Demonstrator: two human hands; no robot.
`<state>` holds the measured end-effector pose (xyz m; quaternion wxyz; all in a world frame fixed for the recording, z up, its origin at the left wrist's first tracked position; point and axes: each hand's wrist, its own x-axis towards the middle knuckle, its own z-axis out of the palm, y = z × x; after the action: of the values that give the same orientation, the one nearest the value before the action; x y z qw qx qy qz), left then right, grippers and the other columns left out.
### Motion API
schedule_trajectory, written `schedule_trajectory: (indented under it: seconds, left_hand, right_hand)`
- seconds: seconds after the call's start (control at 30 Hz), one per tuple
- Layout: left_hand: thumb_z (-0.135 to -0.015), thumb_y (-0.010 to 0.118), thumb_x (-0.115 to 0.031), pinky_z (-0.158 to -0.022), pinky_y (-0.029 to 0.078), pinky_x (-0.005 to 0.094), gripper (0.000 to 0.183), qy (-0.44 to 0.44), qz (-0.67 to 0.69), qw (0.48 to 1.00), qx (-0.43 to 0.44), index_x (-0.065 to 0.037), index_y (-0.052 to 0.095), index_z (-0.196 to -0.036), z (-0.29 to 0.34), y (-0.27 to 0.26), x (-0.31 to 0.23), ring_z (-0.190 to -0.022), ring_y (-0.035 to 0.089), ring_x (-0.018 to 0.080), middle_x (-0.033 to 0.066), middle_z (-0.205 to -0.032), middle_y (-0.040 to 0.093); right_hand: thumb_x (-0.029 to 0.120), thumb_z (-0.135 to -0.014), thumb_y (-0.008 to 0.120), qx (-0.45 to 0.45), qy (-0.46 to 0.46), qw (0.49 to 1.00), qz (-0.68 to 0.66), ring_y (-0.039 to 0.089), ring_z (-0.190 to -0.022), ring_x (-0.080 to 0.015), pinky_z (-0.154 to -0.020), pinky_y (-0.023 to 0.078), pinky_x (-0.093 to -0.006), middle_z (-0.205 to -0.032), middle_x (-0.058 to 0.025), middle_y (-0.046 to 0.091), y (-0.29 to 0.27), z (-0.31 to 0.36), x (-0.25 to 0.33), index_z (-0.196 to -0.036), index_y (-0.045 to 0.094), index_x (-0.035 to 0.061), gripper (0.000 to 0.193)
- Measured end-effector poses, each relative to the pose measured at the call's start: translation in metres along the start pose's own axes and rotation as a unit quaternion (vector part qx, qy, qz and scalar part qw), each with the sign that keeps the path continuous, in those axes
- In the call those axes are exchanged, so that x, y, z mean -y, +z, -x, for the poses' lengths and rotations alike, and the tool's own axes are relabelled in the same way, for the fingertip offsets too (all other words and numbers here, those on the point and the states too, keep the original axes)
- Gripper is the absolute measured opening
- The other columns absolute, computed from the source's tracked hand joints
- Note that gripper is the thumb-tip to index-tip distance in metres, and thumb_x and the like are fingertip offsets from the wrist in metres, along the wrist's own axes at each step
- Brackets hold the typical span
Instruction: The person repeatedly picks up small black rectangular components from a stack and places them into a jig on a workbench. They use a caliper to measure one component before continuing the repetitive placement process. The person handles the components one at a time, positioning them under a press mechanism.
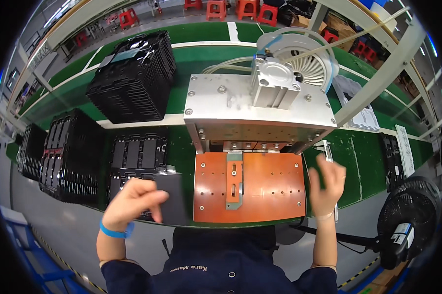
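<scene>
My left hand [136,200], with a blue band at the wrist, has its fingers closed on the near edge of a dark grey flat rectangular piece [174,196]. A shiny silver bit shows at the top of that piece. It is held over the right part of a black tray [114,164] with similar dark rectangles in its slots. To the right of the press's orange plate [265,181], my right hand [327,183] is raised, somewhat blurred, its fingers apart and nothing visible in them. On the plate lies an orange and grey slotted block [234,181].
Behind the plate stands a metal press [230,105] with a cylinder and hoses. Tall stacks of black trays [137,78] rise at the left and back left. A black fan [408,210] is at the right. A slanting frame post [377,73] crosses the back right.
</scene>
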<state>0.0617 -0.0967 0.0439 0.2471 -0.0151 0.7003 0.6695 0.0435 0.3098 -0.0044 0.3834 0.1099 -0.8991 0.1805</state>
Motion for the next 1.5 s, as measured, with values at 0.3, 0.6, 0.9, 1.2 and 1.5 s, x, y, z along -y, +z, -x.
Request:
schedule_trajectory:
  seconds: [0.3,0.6,0.9,1.2,1.5]
  left_hand:
    - [-0.100,0.056,-0.028,-0.052,0.051,0.0241,0.033,-0.015,-0.024,0.975,0.220,0.001,0.065,-0.087,-0.058,0.085,-0.014,-0.056,0.065,0.0125,0.0048,-0.062,0.063]
    - [-0.082,0.071,-0.041,-0.089,0.048,0.0432,0.051,0.482,-0.468,0.737,0.079,-0.007,0.061,-0.119,-0.068,0.080,0.012,-0.112,0.057,0.0286,0.0137,-0.126,0.057]
    - [-0.084,0.061,-0.060,-0.108,0.031,0.0567,0.073,0.440,-0.502,0.721,0.188,-0.008,0.052,-0.134,-0.077,0.082,0.012,-0.136,0.039,0.0331,0.0152,-0.141,0.047]
    - [-0.083,0.062,-0.063,-0.107,0.032,0.0542,0.068,0.449,-0.500,0.719,0.179,-0.014,0.059,-0.131,-0.080,0.082,0.018,-0.133,0.042,0.0328,0.0125,-0.140,0.049]
    - [-0.083,0.063,-0.061,-0.105,0.034,0.0534,0.066,0.440,-0.505,0.721,0.177,-0.014,0.059,-0.130,-0.080,0.082,0.016,-0.132,0.043,0.0324,0.0123,-0.140,0.050]
  right_hand:
    - [0.009,-0.078,0.061,0.042,-0.452,0.891,-0.025,0.065,-0.080,-0.0184,-0.066,0.052,-0.0252,-0.097,-0.0100,0.068,-0.008,-0.023,0.074,-0.103,0.072,0.0017,0.028]
    - [0.000,-0.079,0.059,0.305,-0.161,0.931,-0.123,0.064,-0.100,-0.0263,-0.079,0.056,-0.0349,-0.120,-0.0111,0.059,0.002,-0.010,0.054,-0.112,0.067,0.0033,0.033]
    - [-0.002,-0.076,0.067,0.267,-0.100,0.942,-0.175,0.058,-0.096,-0.0269,-0.083,0.049,-0.0381,-0.108,-0.0093,0.062,0.025,-0.037,0.056,-0.108,0.067,0.0038,0.033]
    - [0.004,-0.074,0.063,0.264,-0.164,0.947,-0.078,0.056,-0.104,-0.0292,-0.093,0.046,-0.0433,-0.111,-0.0105,0.061,0.034,-0.034,0.063,-0.108,0.065,0.0009,0.034]
    - [0.005,-0.077,0.070,0.233,-0.102,0.962,-0.099,0.056,-0.099,-0.0280,-0.086,0.044,-0.0380,-0.110,-0.0097,0.060,0.033,-0.034,0.064,-0.108,0.067,0.0071,0.031]
